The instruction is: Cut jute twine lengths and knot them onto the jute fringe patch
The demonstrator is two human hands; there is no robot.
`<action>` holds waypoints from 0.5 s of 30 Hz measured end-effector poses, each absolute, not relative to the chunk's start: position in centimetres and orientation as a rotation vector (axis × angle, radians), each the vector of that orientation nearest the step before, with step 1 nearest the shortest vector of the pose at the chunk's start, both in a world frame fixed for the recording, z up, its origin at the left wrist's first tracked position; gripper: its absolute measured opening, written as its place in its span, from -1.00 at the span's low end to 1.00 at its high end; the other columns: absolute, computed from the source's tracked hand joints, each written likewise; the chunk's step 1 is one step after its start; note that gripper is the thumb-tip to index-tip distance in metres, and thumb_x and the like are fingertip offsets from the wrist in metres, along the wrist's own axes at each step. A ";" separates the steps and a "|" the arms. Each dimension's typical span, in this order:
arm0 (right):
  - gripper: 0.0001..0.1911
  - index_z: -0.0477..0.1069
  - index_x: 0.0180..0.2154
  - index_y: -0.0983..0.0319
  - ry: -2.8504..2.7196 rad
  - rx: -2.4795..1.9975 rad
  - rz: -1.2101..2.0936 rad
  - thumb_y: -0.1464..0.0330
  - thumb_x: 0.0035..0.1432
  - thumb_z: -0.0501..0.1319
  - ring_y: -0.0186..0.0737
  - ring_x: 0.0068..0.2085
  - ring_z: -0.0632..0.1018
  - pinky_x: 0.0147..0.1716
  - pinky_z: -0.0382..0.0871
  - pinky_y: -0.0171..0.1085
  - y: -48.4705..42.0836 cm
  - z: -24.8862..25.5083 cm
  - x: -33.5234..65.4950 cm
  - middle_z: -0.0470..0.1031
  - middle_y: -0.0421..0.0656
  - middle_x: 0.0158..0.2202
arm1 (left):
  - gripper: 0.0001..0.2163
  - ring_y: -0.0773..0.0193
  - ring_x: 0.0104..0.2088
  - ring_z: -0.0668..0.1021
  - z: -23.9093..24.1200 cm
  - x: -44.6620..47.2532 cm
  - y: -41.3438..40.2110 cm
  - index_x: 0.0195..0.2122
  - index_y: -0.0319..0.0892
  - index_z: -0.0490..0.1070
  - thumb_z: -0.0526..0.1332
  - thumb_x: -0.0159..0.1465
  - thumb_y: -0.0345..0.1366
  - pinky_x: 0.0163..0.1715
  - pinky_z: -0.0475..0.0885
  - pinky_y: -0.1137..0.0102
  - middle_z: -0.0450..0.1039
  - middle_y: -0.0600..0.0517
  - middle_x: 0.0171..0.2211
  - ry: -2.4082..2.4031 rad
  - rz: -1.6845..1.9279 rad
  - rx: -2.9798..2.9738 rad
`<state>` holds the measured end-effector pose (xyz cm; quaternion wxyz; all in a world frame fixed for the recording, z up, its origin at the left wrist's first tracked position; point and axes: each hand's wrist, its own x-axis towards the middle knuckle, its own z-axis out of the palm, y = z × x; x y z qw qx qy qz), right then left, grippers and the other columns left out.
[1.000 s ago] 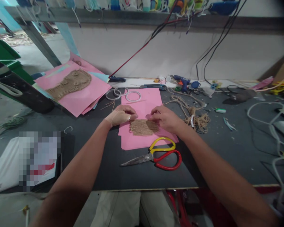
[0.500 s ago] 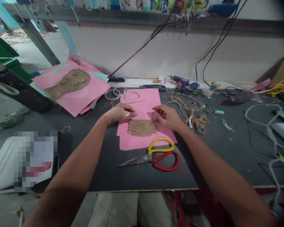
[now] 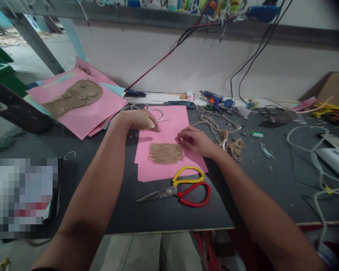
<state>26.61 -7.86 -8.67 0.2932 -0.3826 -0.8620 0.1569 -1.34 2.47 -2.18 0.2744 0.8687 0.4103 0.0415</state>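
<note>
A flat rectangle of tan twine rows (image 3: 166, 153) lies on pink sheets (image 3: 173, 118) in front of me. My left hand (image 3: 141, 119) hovers over the sheets' upper left, apart from the twine, its fingers loosely stretched right and downward. Something white shows on one of its fingertips; no held object is visible. My right hand (image 3: 196, 141) is at the rectangle's upper right corner, fingers bent with a gap between them and tips at its edge. Scissors (image 3: 173, 188) with one yellow and one red handle lie closed at the sheets' near edge.
Loose twine (image 3: 234, 145) lies right of my right hand. White rings (image 3: 157, 114) sit behind my left hand. Pink papers bearing a twine piece (image 3: 76, 96) are at back left. A glue gun (image 3: 213, 98) and a cutter knife (image 3: 179, 104) lie along the wall. Cables (image 3: 313, 158) cross the right side.
My left hand has lifted up and back from the twine rectangle. My right hand's fingers have come slightly closer to the rectangle's corner. The whole view has shifted a little.
</note>
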 end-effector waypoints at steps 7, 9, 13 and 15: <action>-0.80 0.54 -0.13 0.24 -2.128 -1.202 0.482 0.32 0.32 0.19 -0.21 -0.27 0.53 -0.26 0.39 -0.22 -8.4 -7.9 25.8 0.58 -0.06 -0.21 | -0.56 0.12 -0.06 0.58 -0.1 -3.1 1.6 -0.12 0.05 0.64 0.36 0.04 0.14 -0.03 0.42 0.34 0.61 0.05 -0.01 1.373 -0.184 2.185; -0.78 0.54 -0.13 0.24 -2.065 -1.228 0.469 0.28 0.32 0.20 -0.22 -0.29 0.53 -0.27 0.39 -0.22 -8.4 -8.0 25.6 0.60 -0.06 -0.20 | -0.54 0.12 -0.05 0.58 0.3 -3.2 1.2 -0.10 0.01 0.63 0.35 0.05 0.12 -0.03 0.42 0.34 0.60 0.03 0.01 1.400 -0.217 2.161; -0.80 0.54 -0.12 0.21 -1.997 -1.183 0.448 0.27 0.31 0.22 -0.18 -0.23 0.56 -0.23 0.42 -0.19 -9.0 -7.3 24.8 0.60 -0.06 -0.16 | -0.48 0.13 -0.11 0.60 0.6 -3.5 0.7 -0.01 0.01 0.59 0.35 0.05 0.12 -0.12 0.45 0.34 0.60 0.03 -0.01 1.433 -0.205 2.092; -0.82 0.53 -0.12 0.21 -2.020 -1.145 0.491 0.30 0.31 0.22 -0.17 -0.20 0.57 -0.19 0.43 -0.18 -9.8 -5.8 23.9 0.60 -0.07 -0.17 | -0.48 0.11 -0.08 0.59 0.9 -3.9 0.5 0.00 0.03 0.58 0.35 0.04 0.13 -0.10 0.45 0.33 0.60 0.04 -0.01 1.447 -0.179 2.085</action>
